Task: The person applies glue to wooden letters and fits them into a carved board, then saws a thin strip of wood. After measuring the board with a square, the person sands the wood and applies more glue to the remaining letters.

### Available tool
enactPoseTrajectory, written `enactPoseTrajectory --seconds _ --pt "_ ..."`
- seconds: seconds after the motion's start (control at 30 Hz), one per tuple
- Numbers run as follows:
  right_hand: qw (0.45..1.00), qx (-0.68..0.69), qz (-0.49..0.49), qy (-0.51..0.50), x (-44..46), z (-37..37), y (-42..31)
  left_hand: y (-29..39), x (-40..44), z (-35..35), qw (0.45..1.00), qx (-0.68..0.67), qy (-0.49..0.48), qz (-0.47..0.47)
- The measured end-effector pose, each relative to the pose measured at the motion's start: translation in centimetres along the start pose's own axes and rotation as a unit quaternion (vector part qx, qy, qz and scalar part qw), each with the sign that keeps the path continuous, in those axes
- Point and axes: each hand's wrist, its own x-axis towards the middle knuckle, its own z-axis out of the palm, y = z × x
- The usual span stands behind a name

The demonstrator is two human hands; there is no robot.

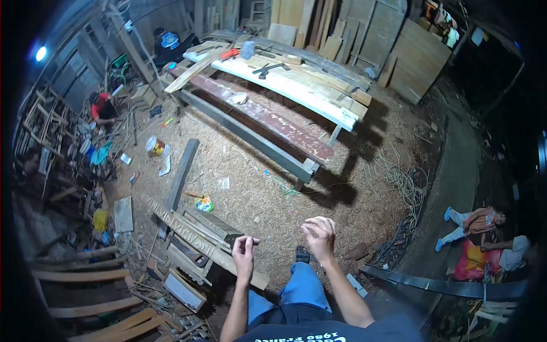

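My left hand (pixel 244 256) is raised in front of my body with its fingers curled into a pinch. It hovers near the end of a stack of wooden planks (pixel 196 239). My right hand (pixel 320 236) is held up to the right, its fingers also bent together, above the sawdust-covered ground. Whatever either pinch holds, if anything, is too small to make out. A sandal (pixel 302 255) shows on my foot between the hands.
Ahead stands a long workbench (pixel 296 94) with boards and a dark tool (pixel 270 70) on it. A dark beam (pixel 182 174) lies left, near a bucket (pixel 154 146). Coiled rope (pixel 401 182) lies right. People are at far left and far right.
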Motion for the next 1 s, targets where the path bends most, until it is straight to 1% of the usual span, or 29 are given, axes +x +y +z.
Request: enactPoseTrajectory --seconds 0.07,0.1,0.17,0.27,0.3,0.37,0.43,0.5,0.57,0.6,0.63,0.7,0.77,0.83,0.9,0.97,1.0 --pt "1.0 -0.008 0.017 0.001 1.7 -3.1 2.9 0.2 0.2 4.7 0.999 -0.002 -0.031 0.01" --pt "1.0 -0.009 0.022 -0.003 2.4 -4.4 4.0 1.5 -0.1 7.2 0.999 0.015 -0.048 -0.011" --pt "0.998 -0.007 0.053 -0.018 3.7 -7.1 6.0 3.9 0.1 11.7 0.995 0.068 -0.077 0.006" --pt "0.998 -0.005 0.066 -0.017 4.7 -9.1 8.8 3.9 1.6 16.2 0.993 0.074 -0.085 0.018" --pt "0.997 -0.005 0.077 -0.015 5.0 -9.5 9.6 3.6 2.3 17.3 0.99 0.094 -0.091 0.045" --pt "0.997 0.007 0.071 -0.013 5.8 -9.6 11.0 3.2 3.6 19.1 0.994 0.074 -0.074 0.035" --pt "0.993 0.025 0.114 -0.032 6.5 -9.4 12.0 3.5 4.6 20.2 0.992 0.098 -0.067 0.047" --pt "0.994 0.049 0.097 -0.031 7.9 -9.5 12.2 3.5 5.0 20.7 0.989 0.126 -0.061 0.05" --pt "0.994 0.076 0.072 -0.026 9.6 -9.9 12.4 3.0 6.0 21.2 0.98 0.172 -0.103 0.011" --pt "0.994 0.087 0.066 -0.023 10.3 -10.1 12.5 3.2 6.2 21.7 0.981 0.164 -0.106 -0.001" --pt "0.994 0.087 0.062 -0.02 10.8 -10.3 12.9 2.7 6.4 22.3 0.981 0.163 -0.105 0.004" --pt "0.993 0.094 0.066 -0.009 11.5 -10.4 13.6 2.1 7.0 23.4 0.988 0.116 -0.102 0.024" --pt "0.99 0.112 0.084 -0.011 11.7 -10.5 14.9 1.6 7.2 24.0 0.986 0.126 -0.11 -0.005" --pt "0.991 0.104 0.085 -0.003 12.9 -11.5 15.7 2.2 8.1 26.1 0.991 0.065 -0.115 0.011" --pt "0.991 0.102 0.086 0.0 14.6 -12.2 17.1 1.8 9.6 28.0 0.991 0.068 -0.118 0.008" --pt "0.992 0.098 0.083 0.006 17.3 -12.6 19.4 1.4 11.8 30.8 0.994 0.037 -0.101 0.007" --pt "0.991 0.109 0.083 0.008 18.9 -12.6 20.9 1.4 13.2 32.4 0.993 0.054 -0.104 0.024"
